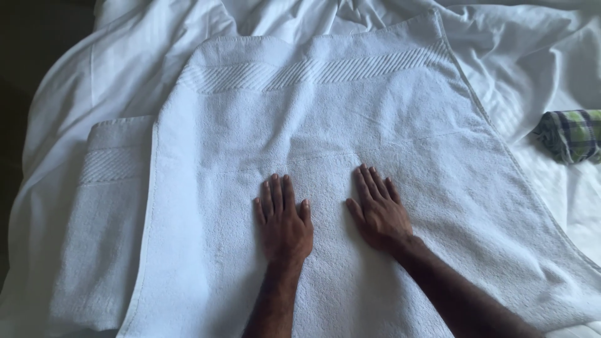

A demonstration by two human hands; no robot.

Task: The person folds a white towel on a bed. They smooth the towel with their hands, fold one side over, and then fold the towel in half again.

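bedsheet (75, 81): white, rumpled, under everything
big towel (375, 125): white terry, spread flat mid-frame; soft, light, floppy, I'd pinch corners at 12 o'clock
folded towel (106, 219): 9 o'clock, partly under it
plaid cloth (573, 134): 3 o'clock
my left hand (283, 219): flat, fingers spread, gripping nothing
my right hand (379, 209): same, palm down

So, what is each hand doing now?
Left hand: open, flat on the towel.
Right hand: open, flat on the towel.
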